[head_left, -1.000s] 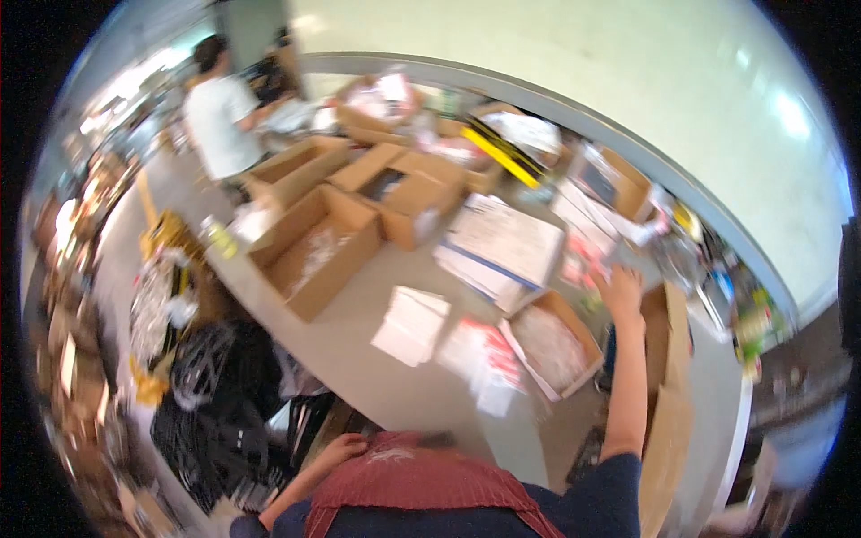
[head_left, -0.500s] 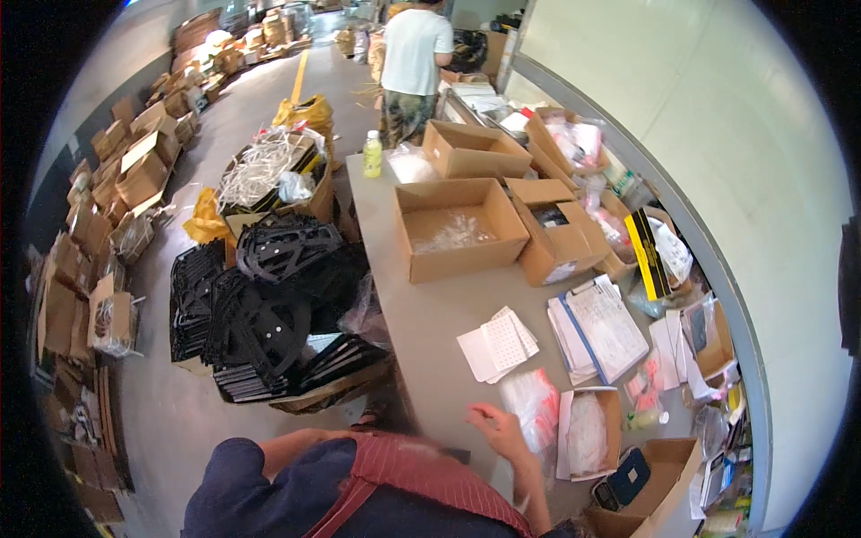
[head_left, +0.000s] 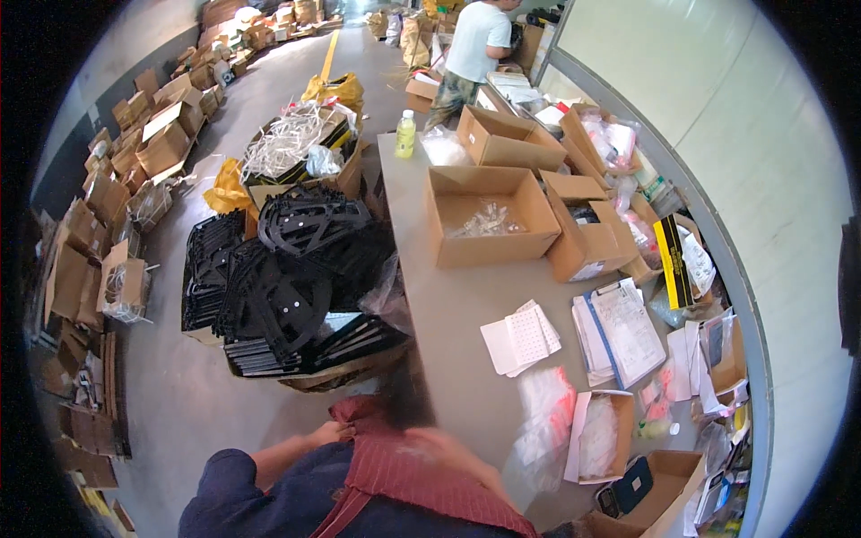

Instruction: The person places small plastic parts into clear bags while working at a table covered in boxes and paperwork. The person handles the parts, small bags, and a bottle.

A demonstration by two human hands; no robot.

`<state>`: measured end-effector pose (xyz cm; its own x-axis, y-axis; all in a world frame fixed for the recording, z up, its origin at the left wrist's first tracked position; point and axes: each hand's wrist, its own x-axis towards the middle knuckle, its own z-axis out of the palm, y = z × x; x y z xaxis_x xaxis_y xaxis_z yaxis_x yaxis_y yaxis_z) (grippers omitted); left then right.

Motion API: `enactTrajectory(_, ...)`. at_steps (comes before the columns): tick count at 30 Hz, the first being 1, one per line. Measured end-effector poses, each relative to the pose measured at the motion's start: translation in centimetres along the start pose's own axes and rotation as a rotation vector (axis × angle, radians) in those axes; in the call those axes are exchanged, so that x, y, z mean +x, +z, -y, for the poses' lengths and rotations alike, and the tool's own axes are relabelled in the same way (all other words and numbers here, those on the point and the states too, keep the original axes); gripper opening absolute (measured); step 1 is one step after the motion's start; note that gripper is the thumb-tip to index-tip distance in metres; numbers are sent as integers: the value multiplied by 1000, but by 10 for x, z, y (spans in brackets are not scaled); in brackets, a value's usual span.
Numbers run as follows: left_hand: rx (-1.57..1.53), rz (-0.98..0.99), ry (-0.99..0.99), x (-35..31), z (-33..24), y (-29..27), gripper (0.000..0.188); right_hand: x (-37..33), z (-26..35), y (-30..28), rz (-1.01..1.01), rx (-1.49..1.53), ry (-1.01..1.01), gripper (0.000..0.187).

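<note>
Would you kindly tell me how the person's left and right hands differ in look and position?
The left hand looks fairly sharp; the right hand is blurred. The left hand is at the left edge of the red apron, while the right hand is by its right side. Both are bare.

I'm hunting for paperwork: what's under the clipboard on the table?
White sheets stick out left of the clipboard; whatever else lies beneath it is covered and cannot be seen.

A maroon apron (head_left: 408,480) with thin pale stripes is worn on the body, one matching strap (head_left: 344,509) running back. Its far edge is crumpled beside the left hand (head_left: 328,433); its upper right side meets the blurred right hand (head_left: 434,446).
</note>
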<state>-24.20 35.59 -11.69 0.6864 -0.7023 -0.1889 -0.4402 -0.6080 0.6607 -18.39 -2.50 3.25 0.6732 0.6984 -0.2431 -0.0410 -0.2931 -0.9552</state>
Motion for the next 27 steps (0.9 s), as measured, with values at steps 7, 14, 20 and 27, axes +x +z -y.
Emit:
enactTrajectory(7,-345,-80,-226,-11,-18,-10,33,-30,-28,12,18,760,188,51)
enactTrajectory(14,-298,169,-282,8,30,-56,35,-28,-24,26,-217,796,285,49)
enactTrajectory(20,-238,324,-223,67,65,-93,36,-26,8,36,-494,422,397,45)
enactTrajectory(27,-185,476,-108,121,88,-80,38,-17,35,53,-603,74,510,41)
